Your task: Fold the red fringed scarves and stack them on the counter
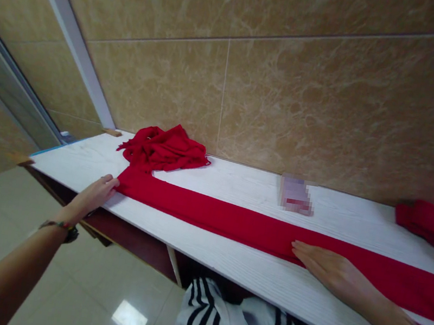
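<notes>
A long strip of red cloth (209, 213) lies flat along the white tabletop, running out of view on the right. At its left end the cloth runs into a crumpled red heap (169, 149) by the wall. My left hand (97, 191) grips the cloth's near left corner at the table's front edge, fingers closed on it. Farther right, my right hand (322, 263) rests flat on the strip with fingers stretched out and holds nothing.
The white table (226, 263) stands against a tan tiled wall (325, 103). A blurred-out, pale small object (295, 194) lies behind the strip. More folded red cloth (433, 224) sits at the right. Striped black-and-white clothing (209, 315) shows below the front edge.
</notes>
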Motion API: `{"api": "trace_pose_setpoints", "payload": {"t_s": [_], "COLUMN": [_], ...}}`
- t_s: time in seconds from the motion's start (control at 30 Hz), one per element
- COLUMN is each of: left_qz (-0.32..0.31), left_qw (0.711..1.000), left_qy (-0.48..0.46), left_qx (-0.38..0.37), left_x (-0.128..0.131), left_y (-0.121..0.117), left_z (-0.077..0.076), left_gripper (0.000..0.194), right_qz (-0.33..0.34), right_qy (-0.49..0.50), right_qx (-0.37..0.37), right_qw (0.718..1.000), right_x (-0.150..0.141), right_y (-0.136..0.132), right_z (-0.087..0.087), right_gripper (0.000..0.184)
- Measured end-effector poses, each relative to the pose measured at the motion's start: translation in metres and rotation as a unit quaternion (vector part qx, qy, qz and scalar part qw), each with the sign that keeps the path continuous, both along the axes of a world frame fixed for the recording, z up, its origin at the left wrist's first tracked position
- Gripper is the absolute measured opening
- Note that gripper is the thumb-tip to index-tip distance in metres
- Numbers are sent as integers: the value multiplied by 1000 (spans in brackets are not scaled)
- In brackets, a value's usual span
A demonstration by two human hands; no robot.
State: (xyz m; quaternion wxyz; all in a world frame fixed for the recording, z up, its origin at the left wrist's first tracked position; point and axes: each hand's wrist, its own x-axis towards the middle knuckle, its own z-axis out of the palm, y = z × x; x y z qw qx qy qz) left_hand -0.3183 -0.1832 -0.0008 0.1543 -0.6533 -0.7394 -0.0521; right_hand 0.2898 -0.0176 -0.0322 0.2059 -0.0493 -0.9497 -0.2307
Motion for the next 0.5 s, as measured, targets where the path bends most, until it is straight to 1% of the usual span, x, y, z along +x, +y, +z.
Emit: {"api": "trace_pose_setpoints", "payload": {"t_s": [0.07,0.13,0.23,0.33,0.5], "left_qz": [6,10,-6,-65,-177], "left_qw": [1000,998,995,992,978], "left_qy": [3,12,47,79,82], "left_qx": [-28,-64,-83,-75,-78], "left_x": [-1,-1,10,41,111], "left_y": [0,3,13,27,47], "left_z": [-1,2,10,11,3], "left_gripper": [11,13,20,29,32], "right_qz": [-3,-12,-23,-33,-41], "right_qy": [-4,-10,-10,-9,-29], "right_qx": [-2,-6,-10,-15,-20], "right_qw": [1000,1000,1000,999,999], "right_x": [1,1,-8,-35,-91], "right_y": [1,2,-1,-9,-23], "right_z": [-1,-2,3,9,12], "right_gripper": [35,31,30,30,30]}}
